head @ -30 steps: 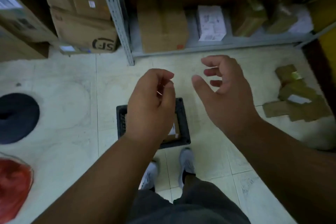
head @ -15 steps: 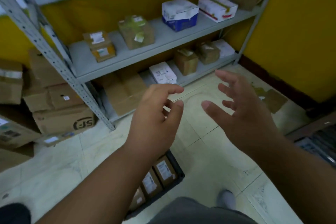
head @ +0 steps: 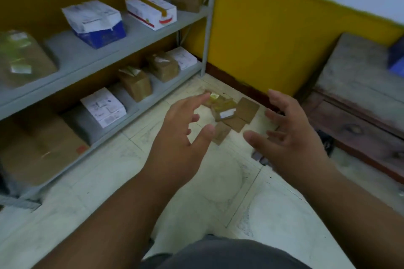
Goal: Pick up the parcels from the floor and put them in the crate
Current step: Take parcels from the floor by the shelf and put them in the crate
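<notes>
Both hands, left hand (head: 181, 137) and right hand (head: 290, 137), hover spread and empty; the parcels (head: 229, 113) at twelve o'clock look light, stiff cardboard, best pinched by their edges.

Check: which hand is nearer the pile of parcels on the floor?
Left, by a little. The left hand reaches over the pile of parcels from its left edge; the right hand hangs open just to its right.
</notes>
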A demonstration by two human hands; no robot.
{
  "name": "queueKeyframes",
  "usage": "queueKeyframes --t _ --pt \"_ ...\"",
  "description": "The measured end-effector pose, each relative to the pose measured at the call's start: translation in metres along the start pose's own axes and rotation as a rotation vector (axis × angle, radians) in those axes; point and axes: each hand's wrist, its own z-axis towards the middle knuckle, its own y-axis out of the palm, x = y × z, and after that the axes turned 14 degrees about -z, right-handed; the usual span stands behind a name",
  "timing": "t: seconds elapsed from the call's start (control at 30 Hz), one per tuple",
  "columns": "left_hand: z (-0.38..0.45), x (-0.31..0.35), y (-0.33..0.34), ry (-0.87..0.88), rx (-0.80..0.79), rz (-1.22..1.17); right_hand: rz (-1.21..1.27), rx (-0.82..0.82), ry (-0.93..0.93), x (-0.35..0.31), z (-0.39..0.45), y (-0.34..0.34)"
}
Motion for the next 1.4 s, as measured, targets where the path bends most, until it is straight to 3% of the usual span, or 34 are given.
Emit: queueKeyframes --t 0.43,0.63,0.8,1.03,1.4 --pt "0.176 -0.086 0.036 -0.111 -0.142 -0.010 0.264 -0.018 0.265 0.063 0.172 0.024" --pt "0.328 -0.098 0.063 -0.069 -0.352 -0.079 0.482 0.122 0.466 0.070 0.281 0.015" --pt "0.426 -0.102 0.089 -0.032 -0.450 -0.087 0.605 0.216 0.526 0.086 0.345 0.005" --pt "0.521 -0.138 0.177 -0.105 -0.539 -0.085 0.622 0.289 0.630 0.169 0.431 -0.003" --pt "0.680 -0.245 0.287 -0.233 -0.497 0.050 0.525 0.178 0.714 0.323 0.652 0.029"
